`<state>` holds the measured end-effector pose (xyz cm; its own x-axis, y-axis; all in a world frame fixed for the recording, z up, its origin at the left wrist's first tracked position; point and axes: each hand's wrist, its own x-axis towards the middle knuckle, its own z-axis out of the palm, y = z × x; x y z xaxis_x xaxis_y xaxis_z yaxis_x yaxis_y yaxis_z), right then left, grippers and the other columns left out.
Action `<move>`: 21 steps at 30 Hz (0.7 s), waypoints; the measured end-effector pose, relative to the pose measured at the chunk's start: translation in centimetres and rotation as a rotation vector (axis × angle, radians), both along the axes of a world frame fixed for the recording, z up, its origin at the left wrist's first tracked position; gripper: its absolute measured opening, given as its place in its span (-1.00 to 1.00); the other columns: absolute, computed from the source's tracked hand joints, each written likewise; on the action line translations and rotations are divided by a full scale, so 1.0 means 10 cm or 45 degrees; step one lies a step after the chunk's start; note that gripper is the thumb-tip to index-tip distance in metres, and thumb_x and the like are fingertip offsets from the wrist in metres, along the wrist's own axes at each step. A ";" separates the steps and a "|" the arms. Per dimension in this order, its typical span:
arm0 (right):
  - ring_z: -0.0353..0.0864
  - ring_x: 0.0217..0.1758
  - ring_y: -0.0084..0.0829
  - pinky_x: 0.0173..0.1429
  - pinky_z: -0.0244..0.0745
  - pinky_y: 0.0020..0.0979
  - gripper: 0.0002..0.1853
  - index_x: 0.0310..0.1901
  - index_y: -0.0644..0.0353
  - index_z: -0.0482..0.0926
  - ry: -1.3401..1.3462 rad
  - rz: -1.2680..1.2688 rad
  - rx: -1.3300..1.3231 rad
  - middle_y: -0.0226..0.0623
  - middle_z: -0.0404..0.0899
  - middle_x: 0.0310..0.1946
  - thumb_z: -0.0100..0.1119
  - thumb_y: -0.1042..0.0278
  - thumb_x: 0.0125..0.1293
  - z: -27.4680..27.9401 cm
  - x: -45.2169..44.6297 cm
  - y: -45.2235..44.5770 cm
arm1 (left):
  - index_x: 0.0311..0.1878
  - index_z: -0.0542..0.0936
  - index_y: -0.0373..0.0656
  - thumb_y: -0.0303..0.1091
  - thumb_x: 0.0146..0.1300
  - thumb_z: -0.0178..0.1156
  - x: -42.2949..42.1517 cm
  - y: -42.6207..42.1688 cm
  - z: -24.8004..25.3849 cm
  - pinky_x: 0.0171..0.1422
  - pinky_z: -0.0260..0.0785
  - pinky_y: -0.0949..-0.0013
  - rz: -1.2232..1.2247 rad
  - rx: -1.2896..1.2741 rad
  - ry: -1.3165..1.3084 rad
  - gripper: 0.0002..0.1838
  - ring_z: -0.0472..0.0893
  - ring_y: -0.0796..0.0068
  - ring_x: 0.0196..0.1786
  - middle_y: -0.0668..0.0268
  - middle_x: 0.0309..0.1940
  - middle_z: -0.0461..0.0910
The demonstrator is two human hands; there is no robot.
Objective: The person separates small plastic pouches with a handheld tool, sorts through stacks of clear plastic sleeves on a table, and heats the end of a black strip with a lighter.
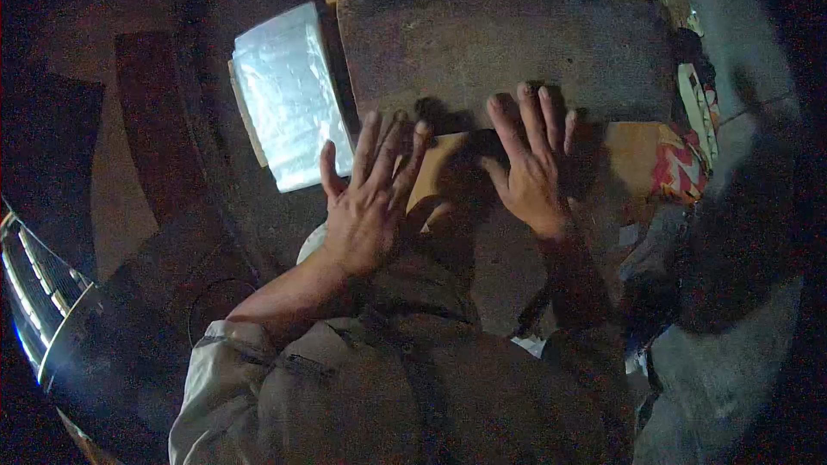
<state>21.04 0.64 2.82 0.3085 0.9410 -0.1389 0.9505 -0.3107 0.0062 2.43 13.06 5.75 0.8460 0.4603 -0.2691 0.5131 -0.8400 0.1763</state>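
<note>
I see the board (508, 47) at upper centre. Left of middle, the left hand (366, 215) is spread, holding nothing, near the plastic (289, 86); right of middle, the right hand (536, 185) is likewise, fingertips over the board's lower edge.

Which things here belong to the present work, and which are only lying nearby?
Probably in the work:
dark board
left hand, at its near edge
right hand, fingers over it

Probably just lying about:
shiny plastic, to the left
red-and-white packet, to the right
</note>
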 end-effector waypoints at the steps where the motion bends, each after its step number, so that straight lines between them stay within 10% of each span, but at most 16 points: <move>1: -0.06 0.45 -0.09 0.40 -0.33 0.15 -0.33 0.30 -0.17 0.25 0.286 -0.132 0.279 -0.18 0.03 0.38 0.14 -0.07 0.13 -0.02 0.00 -0.01 | 0.39 0.12 0.07 0.20 0.05 0.11 0.02 -0.04 -0.03 0.37 -0.54 -0.27 0.078 -0.180 0.027 -0.14 -0.14 0.28 0.48 0.31 0.43 -0.06; 21: 0.19 0.30 0.04 0.36 -0.06 0.08 -0.35 0.27 -0.05 0.30 0.411 -0.522 0.652 -0.02 0.21 0.25 0.19 0.04 0.12 0.01 -0.43 -0.52 | 0.41 0.05 0.02 0.16 0.09 0.14 -0.09 -0.06 0.07 0.40 -0.44 -0.14 -0.122 -0.116 -0.088 -0.12 -0.11 0.20 0.47 0.16 0.41 -0.03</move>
